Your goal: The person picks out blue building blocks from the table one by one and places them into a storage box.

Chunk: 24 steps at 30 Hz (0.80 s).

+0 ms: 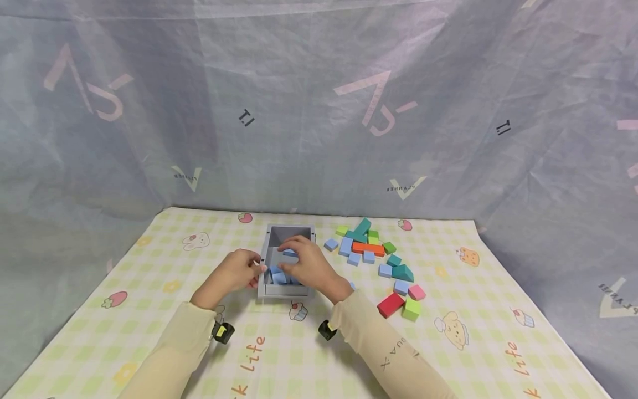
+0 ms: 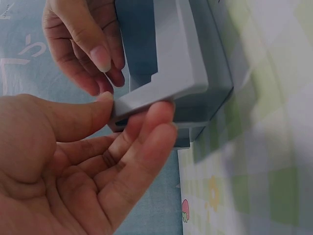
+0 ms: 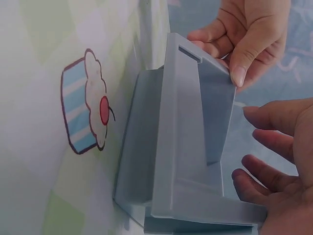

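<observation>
A small grey plastic bin [image 1: 284, 291] stands on the table with several light blue blocks [image 1: 279, 278] inside. My left hand [image 1: 236, 270] pinches its left rim between thumb and fingers; the left wrist view shows the thumb on top of the rim [image 2: 142, 95] and fingertips beneath. Over the opening is my right hand [image 1: 311, 263], its fingers loosely bent and spread from the thumb. In the right wrist view nothing shows between the fingers of this right hand [image 3: 281, 176]. Another blue block [image 1: 290, 252] lies below its fingers, partly hidden.
Right of the bin lie several loose blocks: an orange bar [image 1: 368, 249], a teal triangle [image 1: 402, 272], a red block [image 1: 390, 305], a green cube [image 1: 411, 309] and a pink one [image 1: 416, 292]. A checked cloth [image 1: 164, 332] covers the table; a grey curtain [image 1: 299, 138] hangs behind.
</observation>
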{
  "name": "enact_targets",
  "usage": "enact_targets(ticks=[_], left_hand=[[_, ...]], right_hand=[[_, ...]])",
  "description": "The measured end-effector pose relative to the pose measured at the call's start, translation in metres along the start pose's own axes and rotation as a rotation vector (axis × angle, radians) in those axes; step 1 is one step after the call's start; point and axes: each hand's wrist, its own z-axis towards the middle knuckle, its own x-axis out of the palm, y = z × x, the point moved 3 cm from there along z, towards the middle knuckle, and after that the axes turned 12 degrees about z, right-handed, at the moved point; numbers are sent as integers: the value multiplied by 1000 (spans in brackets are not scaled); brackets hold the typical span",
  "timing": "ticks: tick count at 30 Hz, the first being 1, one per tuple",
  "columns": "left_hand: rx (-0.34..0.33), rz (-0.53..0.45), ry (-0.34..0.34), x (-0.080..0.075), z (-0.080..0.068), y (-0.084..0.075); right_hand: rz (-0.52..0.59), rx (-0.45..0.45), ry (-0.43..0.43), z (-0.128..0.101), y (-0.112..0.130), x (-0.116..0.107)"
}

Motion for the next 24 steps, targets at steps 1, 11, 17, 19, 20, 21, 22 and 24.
enact_targets(ticks=[1,11,17,19,20,21,22,24], left_hand=[[-8,-5,0,0,0,0],[-6,-13,-6,1,0,1],[-8,0,-21,1,-1,1],[-11,3,-23,1,-1,1],[-11,6,-23,1,-2,0],[-10,9,-23,1,-2,0],[-9,12,-23,1,-2,0],[-6,16,-27,1,-3,-2]], right_hand=[[4,0,5,0,1,0],[-15,-9,59,-8,12,-17],[2,-21,38,-24,10,-37],[-11,-19,24,-30,6,-44],[-19,-16,17,-34,3,-49],[-28,-14,9,-37,1,-52],[-39,-12,0,-40,-3,-56],[-55,4,-22,-47,-9,-65]])
